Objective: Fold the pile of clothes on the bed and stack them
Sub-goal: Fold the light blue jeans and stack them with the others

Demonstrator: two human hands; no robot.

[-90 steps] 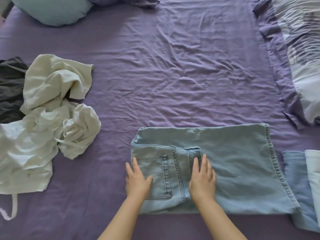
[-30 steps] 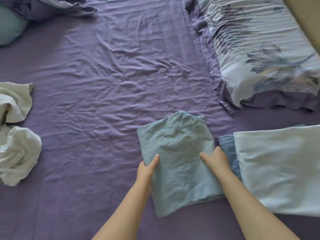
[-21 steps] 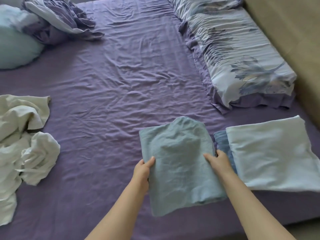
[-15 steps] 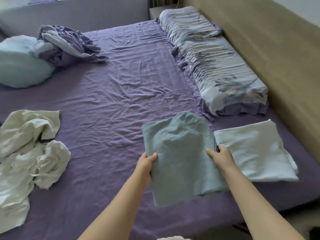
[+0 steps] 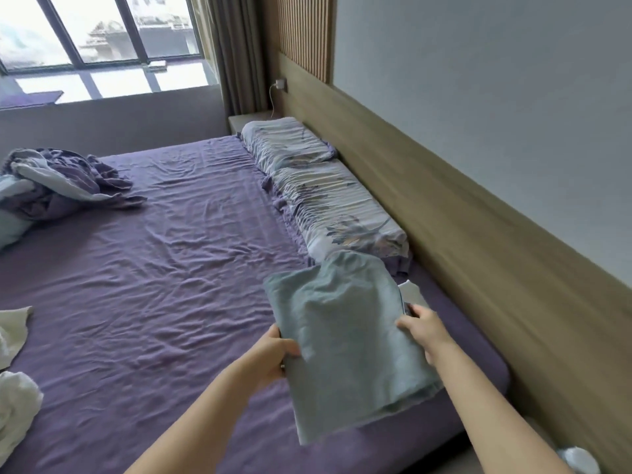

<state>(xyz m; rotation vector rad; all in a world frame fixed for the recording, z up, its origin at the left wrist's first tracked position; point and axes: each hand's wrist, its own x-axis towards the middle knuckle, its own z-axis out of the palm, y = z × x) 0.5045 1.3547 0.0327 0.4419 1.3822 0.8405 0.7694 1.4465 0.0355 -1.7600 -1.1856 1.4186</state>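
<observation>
The folded light-blue jeans (image 5: 345, 340) hang in the air above the right side of the purple bed (image 5: 164, 268). My left hand (image 5: 273, 354) grips their left edge, thumb on top. My right hand (image 5: 424, 328) grips the right edge. Beneath the jeans, a corner of the folded pale-blue cloth (image 5: 412, 290) peeks out; the rest of that stack is hidden. At the left edge of the view lies the unfolded white clothes pile (image 5: 13, 381), only partly in frame.
Two floral pillows (image 5: 321, 196) line the wooden headboard (image 5: 478, 234) on the right. A crumpled purple blanket (image 5: 58, 183) and a pale pillow sit at the far left. A window (image 5: 102, 42) and curtain stand behind the bed.
The jeans went from flat on the bed to folded small, lifted in both hands and carried right over the pale-blue stack. My view has tilted up toward the window.
</observation>
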